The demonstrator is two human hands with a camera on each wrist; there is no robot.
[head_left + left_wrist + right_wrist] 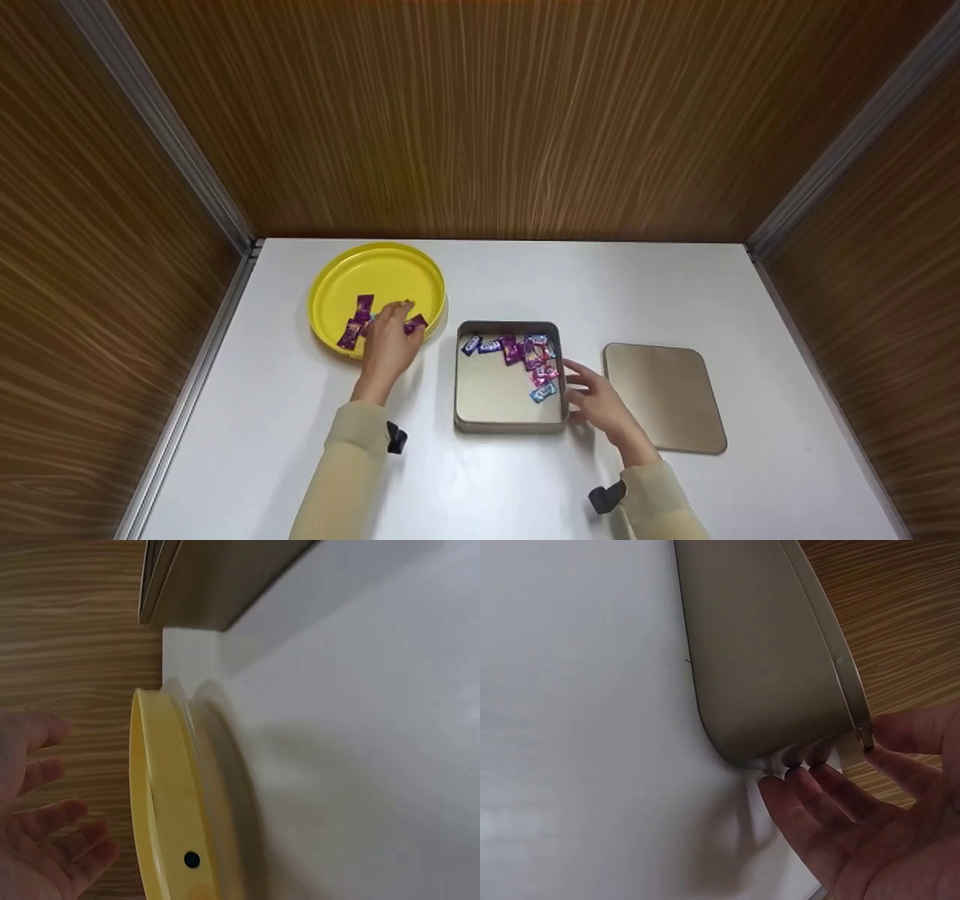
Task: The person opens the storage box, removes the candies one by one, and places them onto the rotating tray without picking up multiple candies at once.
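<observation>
Purple-wrapped candies (349, 334) lie across the six-o'clock half of the yellow plate (394, 277), and I take twelve as the far edge of the worktop (765, 360). My left hand (391, 341) is much the nearer, reaching over the plate's five-o'clock rim. One candy (415, 324) sits right by its thumb, at two o'clock from the palm, its long axis running from two to eight; others lie at nine to eleven o'clock, one of those pointing almost straight at twelve. I'd treat that thumb-side candy as the relation that matters. The left fingers are spread and loosely bent, with nothing visible between them, though the hand hides part of the pile.

Between three and four o'clock from that hand stands the square tin (487, 394), with mixed candies (512, 350) along its inside from eleven round to four. My right hand (600, 405) has its fingers extended against the tin's three-o'clock side, not wrapped round it. Beyond, at three o'clock, lies a plain lid (667, 397).

I see white lettering on the blue wrappers and gold marks on the purple ones, but can't read any brand.
</observation>
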